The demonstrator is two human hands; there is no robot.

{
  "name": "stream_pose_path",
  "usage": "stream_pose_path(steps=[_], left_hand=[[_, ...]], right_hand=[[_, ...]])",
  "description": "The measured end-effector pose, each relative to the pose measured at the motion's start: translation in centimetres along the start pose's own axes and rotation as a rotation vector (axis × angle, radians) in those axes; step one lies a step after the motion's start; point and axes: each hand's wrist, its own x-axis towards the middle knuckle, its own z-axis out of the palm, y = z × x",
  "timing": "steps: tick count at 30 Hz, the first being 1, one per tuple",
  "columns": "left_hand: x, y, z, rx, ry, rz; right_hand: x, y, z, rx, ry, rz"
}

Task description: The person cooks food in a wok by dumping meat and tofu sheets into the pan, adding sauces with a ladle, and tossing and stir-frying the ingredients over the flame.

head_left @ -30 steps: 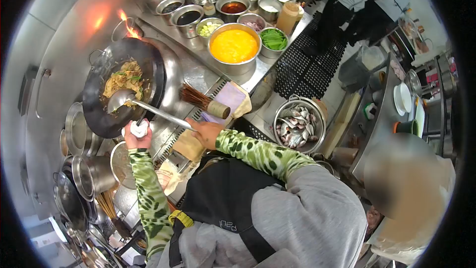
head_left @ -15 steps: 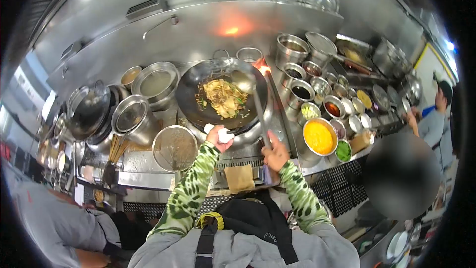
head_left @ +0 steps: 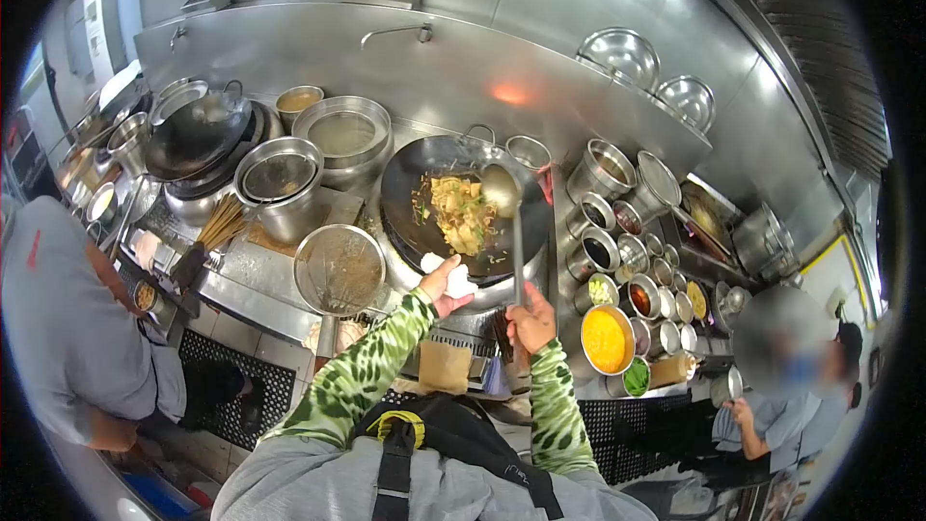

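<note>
A black wok (head_left: 405,174) sits on the burner in front of me, with yellowish food and green bits (head_left: 461,214) in its middle. My left hand (head_left: 444,287) is closed on a white cloth (head_left: 457,280) at the wok's near rim; the cloth covers whatever part of the wok lies beneath it. My right hand (head_left: 531,318) grips the long handle of a metal ladle (head_left: 502,191). The ladle's bowl is over the right part of the wok, beside the food.
A wire strainer (head_left: 340,270) lies left of the wok. Pots of sauces and a pot of yellow liquid (head_left: 608,339) stand at the right. A second wok (head_left: 193,140) is at the far left. One person (head_left: 68,318) stands left, another (head_left: 801,420) right.
The view has turned toward the left, showing more of the left counter. The ladle is still in my right hand and the cloth in my left; the flame beside the wok has shrunk.
</note>
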Motion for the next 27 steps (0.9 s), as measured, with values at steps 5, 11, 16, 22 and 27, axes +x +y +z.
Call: stream_pose_path(steps=[5, 11, 16, 22, 27], left_hand=[[0.4, 0.5, 1.0, -0.017, 0.037, -0.056], [2.5, -0.2, 0.2, 0.055, 0.196, -0.016], [2.6, 0.4, 0.2, 0.085, 0.242, 0.025], [1.7, -1.5, -0.9, 0.042, 0.187, 0.018], [-7.3, 1.5, 2.3, 0.179, 0.018, -0.253]], right_hand=[[8.3, -0.2, -1.7, -0.135, 0.013, 0.028], [9.6, -2.1, 0.8, -0.599, -0.324, -0.022], [3.5, -3.1, -7.4, -1.255, -0.154, -0.213], [-5.6, -6.6, -7.7, -1.184, -0.052, -0.034], [-10.1, -9.4, -18.3, -0.799, -0.327, 0.195]])
